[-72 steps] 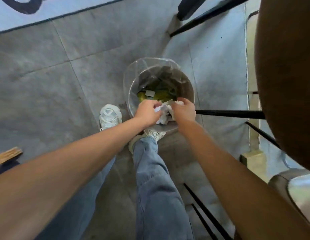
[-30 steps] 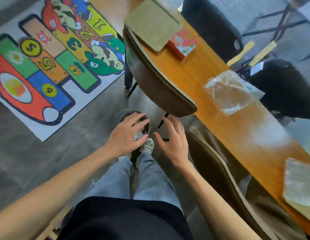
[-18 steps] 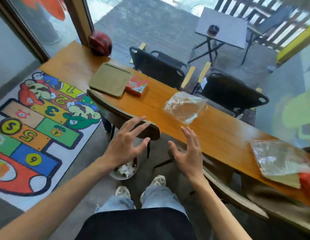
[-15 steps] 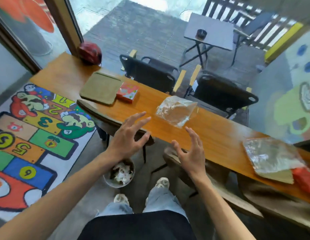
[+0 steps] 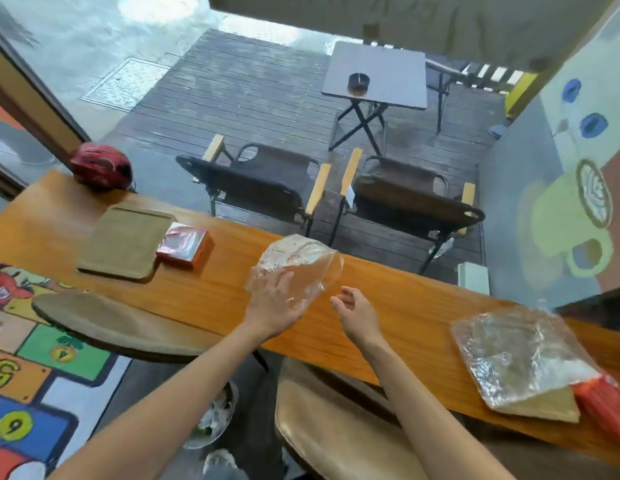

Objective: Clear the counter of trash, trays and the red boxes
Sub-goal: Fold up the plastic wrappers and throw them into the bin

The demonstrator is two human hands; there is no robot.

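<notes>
A crumpled clear plastic bag (image 5: 298, 263) lies mid-counter on the long wooden counter (image 5: 398, 306). My left hand (image 5: 272, 304) holds its near edge, fingers on top and the thumb side under the plastic. My right hand (image 5: 357, 315) hovers just right of the bag, loosely curled and holding nothing. To the left sit a brown tray (image 5: 123, 245) and a red box (image 5: 184, 244) touching its right side. At the right end, a second clear bag (image 5: 520, 355) covers another brown tray (image 5: 544, 408), beside a red box (image 5: 606, 405).
A red helmet (image 5: 100, 166) sits at the counter's far left end. Two padded chair backs (image 5: 118, 329) (image 5: 336, 427) stand between me and the counter. A lined trash bin (image 5: 215, 417) with white paper stands on the floor by my feet. Behind the glass are outdoor chairs.
I rose from the bin, where both hands let go of white paper. Both hands moved up to the counter, and my left hand took hold of the middle plastic bag.
</notes>
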